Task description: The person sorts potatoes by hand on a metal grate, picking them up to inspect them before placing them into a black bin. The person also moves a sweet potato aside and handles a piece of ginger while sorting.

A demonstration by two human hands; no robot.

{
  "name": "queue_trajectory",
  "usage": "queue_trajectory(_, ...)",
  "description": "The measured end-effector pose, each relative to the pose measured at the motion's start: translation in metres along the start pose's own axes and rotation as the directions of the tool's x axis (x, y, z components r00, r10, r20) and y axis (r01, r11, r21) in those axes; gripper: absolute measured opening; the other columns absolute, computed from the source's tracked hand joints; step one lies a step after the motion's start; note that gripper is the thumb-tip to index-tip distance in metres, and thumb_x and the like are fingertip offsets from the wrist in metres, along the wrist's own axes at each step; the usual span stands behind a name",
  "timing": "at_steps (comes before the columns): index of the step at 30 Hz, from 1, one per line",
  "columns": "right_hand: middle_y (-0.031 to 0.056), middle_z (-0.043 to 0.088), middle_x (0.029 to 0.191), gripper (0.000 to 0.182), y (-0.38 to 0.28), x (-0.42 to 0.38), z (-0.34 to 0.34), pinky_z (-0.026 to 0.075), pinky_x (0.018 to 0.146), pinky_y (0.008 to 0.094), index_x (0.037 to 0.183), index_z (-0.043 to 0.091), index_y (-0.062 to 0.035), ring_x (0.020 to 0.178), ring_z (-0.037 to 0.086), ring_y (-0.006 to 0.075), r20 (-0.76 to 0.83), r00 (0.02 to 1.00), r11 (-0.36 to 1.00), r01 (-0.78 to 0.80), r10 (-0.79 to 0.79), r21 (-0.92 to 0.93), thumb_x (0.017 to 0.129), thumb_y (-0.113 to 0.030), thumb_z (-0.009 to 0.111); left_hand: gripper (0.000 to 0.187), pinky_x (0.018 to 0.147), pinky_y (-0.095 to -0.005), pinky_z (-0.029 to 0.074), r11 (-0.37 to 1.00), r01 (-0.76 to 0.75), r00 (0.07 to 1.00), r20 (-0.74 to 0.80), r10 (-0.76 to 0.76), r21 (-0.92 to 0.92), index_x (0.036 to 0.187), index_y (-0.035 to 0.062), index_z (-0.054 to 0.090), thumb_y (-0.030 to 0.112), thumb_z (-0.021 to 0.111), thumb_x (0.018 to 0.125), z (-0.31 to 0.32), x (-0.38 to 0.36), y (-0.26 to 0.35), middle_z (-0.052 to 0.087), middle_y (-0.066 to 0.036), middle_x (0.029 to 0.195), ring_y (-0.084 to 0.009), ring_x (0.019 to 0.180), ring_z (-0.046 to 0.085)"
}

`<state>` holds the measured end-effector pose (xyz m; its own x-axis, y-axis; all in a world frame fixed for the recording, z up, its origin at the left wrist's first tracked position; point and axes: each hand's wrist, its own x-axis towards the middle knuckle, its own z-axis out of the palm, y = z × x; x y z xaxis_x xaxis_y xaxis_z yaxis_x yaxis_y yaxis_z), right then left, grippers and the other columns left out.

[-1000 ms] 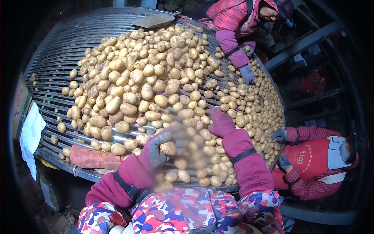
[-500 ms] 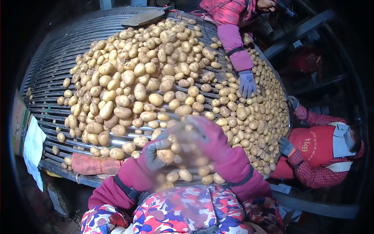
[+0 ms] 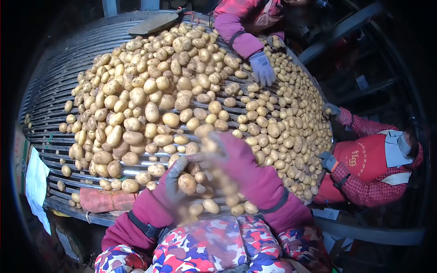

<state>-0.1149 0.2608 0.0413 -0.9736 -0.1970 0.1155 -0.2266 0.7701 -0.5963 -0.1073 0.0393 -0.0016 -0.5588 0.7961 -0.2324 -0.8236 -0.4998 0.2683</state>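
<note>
My left hand (image 3: 174,176), in a grey glove, is beside a large potato (image 3: 187,183) near the front of the slatted rack. Its fingers stretch rightward in a loose curve around the potato's far side, and I see no firm grip. My right hand (image 3: 219,148), also gloved, is smeared by motion over the potatoes at the front middle; its fingers cannot be made out. Blurred potatoes (image 3: 226,182) lie or tumble between my forearms. A few more potatoes (image 3: 210,206) rest close to my body. Beyond my hands rises a big potato heap (image 3: 136,95).
Smaller potatoes (image 3: 291,132) cover the right side, where a co-worker's gloved hand (image 3: 262,70) reaches in. Another person in a red apron (image 3: 357,157) stands at the right edge. A flat metal scoop (image 3: 154,23), a rolled red cloth (image 3: 107,200) and white paper (image 3: 37,184) lie around the rack (image 3: 50,84).
The whole view has shifted slightly. My right hand has moved a little left and remains blurred, with loose potatoes below it. The far co-worker's gloved hand has moved back and left.
</note>
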Motion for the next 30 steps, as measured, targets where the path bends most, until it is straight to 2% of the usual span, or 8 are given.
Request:
queue_trajectory(5, 0.0163, 0.063, 0.123, 0.05, -0.032, -0.008, 0.014, 0.05, 0.095, 0.0458, 0.134, 0.056, -0.0069, 0.111, 0.062, 0.0348, 0.158, 0.933, 0.933, 0.342, -0.322, -0.115, 0.091, -0.033, 0.063, 0.052, 0.082, -0.0324, 0.053, 0.999, -0.051, 0.978, -0.205, 0.051, 0.003, 0.142, 0.0063, 0.044, 0.043, 0.042, 0.105, 0.042, -0.001, 0.003, 0.06, -0.007, 0.116, -0.018, 0.099, 0.06)
queue_trajectory(6, 0.0163, 0.063, 0.123, 0.05, -0.027, -0.004, 0.012, 0.05, 0.095, 0.0458, 0.134, 0.056, -0.0069, 0.111, 0.062, 0.0348, 0.159, 0.932, 0.932, 0.345, -0.326, -0.111, 0.091, -0.033, 0.063, 0.053, 0.081, -0.0321, 0.056, 0.784, -0.213, 0.97, 0.028, 0.243, 0.583, 0.133, 0.0035, 0.049, 0.047, 0.043, 0.104, 0.034, -0.008, 0.008, 0.057, -0.014, 0.127, -0.024, 0.106, 0.062)
queue_trajectory(8, 0.0157, 0.063, 0.114, 0.056, -0.004, 0.013, 0.004, 0.05, 0.092, 0.044, 0.13, 0.056, -0.0063, 0.11, 0.061, 0.0324, 0.108, 0.994, 0.989, 0.01, -0.026, 0.149, 0.088, -0.042, 0.066, 0.051, 0.079, -0.0337, 0.056, 0.93, -0.089, 0.994, -0.028, 0.106, 0.356, 0.129, 0.0033, 0.051, 0.046, 0.044, 0.103, 0.0, -0.004, 0.004, 0.057, -0.014, 0.125, -0.0231, 0.103, 0.062)
queue_trajectory(9, 0.0154, 0.065, 0.111, 0.049, 0.019, 0.02, 0.008, 0.051, 0.089, 0.0452, 0.129, 0.056, -0.0074, 0.106, 0.063, 0.032, -0.071, 0.993, 0.996, 0.09, -0.09, 0.0, 0.089, -0.035, 0.066, 0.049, 0.077, -0.0353, 0.056, 0.993, 0.046, 0.998, -0.038, -0.042, 0.105, 0.126, 0.003, 0.053, 0.046, 0.045, 0.103, -0.009, -0.001, 0.0, 0.058, -0.014, 0.123, -0.0222, 0.099, 0.062)
queue_trajectory(17, 0.0137, 0.052, 0.106, 0.045, 0.055, 0.049, 0.02, 0.051, 0.075, 0.0469, 0.128, 0.053, -0.0134, 0.088, 0.062, 0.0322, 0.096, 0.991, 0.789, -0.016, 0.095, -0.614, 0.086, -0.025, 0.066, 0.048, 0.079, -0.0369, 0.056, 0.998, 0.032, 0.999, -0.038, -0.03, 0.059, 0.125, 0.003, 0.054, 0.045, 0.042, 0.104, -0.011, 0.001, -0.006, 0.059, -0.016, 0.116, -0.0222, 0.094, 0.061)
queue_trajectory(22, 0.0193, 0.058, 0.119, 0.055, 0.055, 0.065, 0.003, 0.052, 0.084, 0.0492, 0.122, 0.058, -0.0098, 0.103, 0.063, 0.038, 0.118, 0.925, 0.845, -0.272, 0.362, -0.459, 0.081, -0.045, 0.071, 0.05, 0.088, -0.0375, 0.055, 0.973, -0.018, 0.993, 0.117, -0.01, 0.231, 0.132, 0.0026, 0.052, 0.042, 0.036, 0.106, 0.002, -0.004, 0.002, 0.058, -0.018, 0.127, -0.0263, 0.11, 0.061)
queue_trajectory(29, 0.0151, 0.063, 0.115, 0.047, 0.07, 0.048, 0.02, 0.053, 0.083, 0.0442, 0.121, 0.059, -0.0083, 0.099, 0.066, 0.0287, 0.014, 0.969, 0.908, -0.224, 0.245, -0.355, 0.084, -0.035, 0.071, 0.052, 0.089, -0.0391, 0.054, 0.978, -0.014, 0.996, 0.092, -0.005, 0.209, 0.143, 0.0056, 0.045, 0.04, 0.044, 0.104, -0.011, -0.001, 0.0, 0.051, -0.014, 0.139, -0.0241, 0.11, 0.059)
queue_trajectory(30, 0.0144, 0.064, 0.116, 0.045, 0.077, 0.047, 0.019, 0.054, 0.083, 0.0424, 0.119, 0.061, -0.0094, 0.096, 0.067, 0.0304, 0.018, 0.945, 0.944, -0.326, 0.327, -0.047, 0.083, -0.033, 0.072, 0.054, 0.087, -0.0394, 0.054, 0.98, -0.029, 0.992, 0.127, 0.004, 0.195, 0.146, 0.0064, 0.042, 0.04, 0.045, 0.104, -0.014, 0.0, 0.001, 0.049, -0.014, 0.142, -0.0235, 0.109, 0.058)
